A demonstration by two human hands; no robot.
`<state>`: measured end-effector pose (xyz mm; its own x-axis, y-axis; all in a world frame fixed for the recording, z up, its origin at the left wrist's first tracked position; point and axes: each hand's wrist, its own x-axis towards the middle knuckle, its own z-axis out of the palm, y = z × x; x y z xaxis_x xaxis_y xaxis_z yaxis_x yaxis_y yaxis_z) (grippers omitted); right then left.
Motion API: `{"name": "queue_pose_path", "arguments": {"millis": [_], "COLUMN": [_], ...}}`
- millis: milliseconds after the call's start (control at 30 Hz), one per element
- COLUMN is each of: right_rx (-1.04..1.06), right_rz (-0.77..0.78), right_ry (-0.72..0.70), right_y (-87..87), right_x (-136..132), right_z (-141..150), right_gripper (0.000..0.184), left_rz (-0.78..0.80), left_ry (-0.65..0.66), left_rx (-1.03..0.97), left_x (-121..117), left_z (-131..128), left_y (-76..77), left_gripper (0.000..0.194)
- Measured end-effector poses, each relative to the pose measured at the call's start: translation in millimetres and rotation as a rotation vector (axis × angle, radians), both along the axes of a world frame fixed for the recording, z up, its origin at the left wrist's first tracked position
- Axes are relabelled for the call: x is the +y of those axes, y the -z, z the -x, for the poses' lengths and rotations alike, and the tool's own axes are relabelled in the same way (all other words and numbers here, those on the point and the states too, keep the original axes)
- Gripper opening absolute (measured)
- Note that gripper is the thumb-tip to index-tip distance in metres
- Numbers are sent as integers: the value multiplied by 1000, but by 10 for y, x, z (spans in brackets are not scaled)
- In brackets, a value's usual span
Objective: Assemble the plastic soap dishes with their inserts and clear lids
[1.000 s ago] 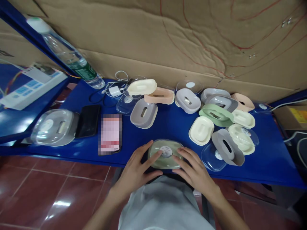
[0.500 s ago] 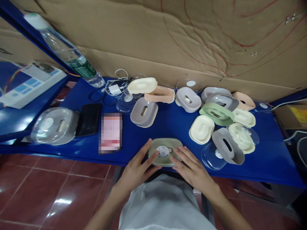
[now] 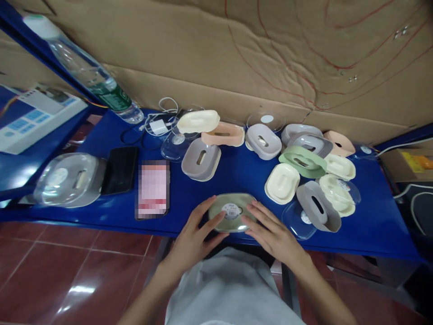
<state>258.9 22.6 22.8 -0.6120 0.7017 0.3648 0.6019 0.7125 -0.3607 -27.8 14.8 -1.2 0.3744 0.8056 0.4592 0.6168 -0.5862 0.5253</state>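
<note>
A green soap box (image 3: 237, 224) under a clear lid sits at the blue table's front edge, its slot and a round white label (image 3: 231, 211) showing through or on the lid. My left hand (image 3: 199, 230) grips its left side, one finger reaching across to the label. On the opposite side, my right hand (image 3: 270, 228) holds the box with several fingers laid over the lid's edge. Right of my right hand lie a grey soap box tray (image 3: 313, 221) with a slot and a clear lid (image 3: 294, 223). A cream soap dish base (image 3: 282, 184) rests just behind.
Several more soap box parts, including a green tray (image 3: 301, 169) and a grey one (image 3: 198, 167), spread along the back. Left are a phone with a blurred screen (image 3: 153, 187), a dark phone (image 3: 121, 169), a lidded grey box (image 3: 71, 180) and a water bottle (image 3: 98, 83).
The view has shifted slightly, so the table items appear a little further left. My hands stay on the green box, with the right fingers moved slightly on the lid.
</note>
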Motion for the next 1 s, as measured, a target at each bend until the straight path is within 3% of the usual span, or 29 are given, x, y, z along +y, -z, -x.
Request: {"name": "queue_pose_path", "arguments": {"millis": [233, 400, 567, 700, 867, 1000], "right_rx": [-71, 25, 41, 97, 187, 226], "right_rz": [-86, -83, -75, -73, -49, -55], "right_ry": [100, 299, 478, 464, 378, 368], "right_y": [130, 191, 281, 265, 162, 157], "right_x": [-61, -384, -610, -487, -255, -242], "right_z": [40, -191, -353, -375, -397, -389], "right_gripper": [66, 75, 63, 57, 53, 53], "left_rz": [15, -6, 72, 179, 110, 60], "left_ry": [-52, -180, -88, -45, -179, -186], "left_rx": [-6, 56, 80, 39, 56, 48], "left_x": [82, 271, 345, 242, 66, -123], "left_z": [-79, -220, -345, -348, -153, 101], "left_y": [-52, -182, -226, -188, -128, -50], "left_gripper": [58, 54, 42, 47, 44, 39]}}
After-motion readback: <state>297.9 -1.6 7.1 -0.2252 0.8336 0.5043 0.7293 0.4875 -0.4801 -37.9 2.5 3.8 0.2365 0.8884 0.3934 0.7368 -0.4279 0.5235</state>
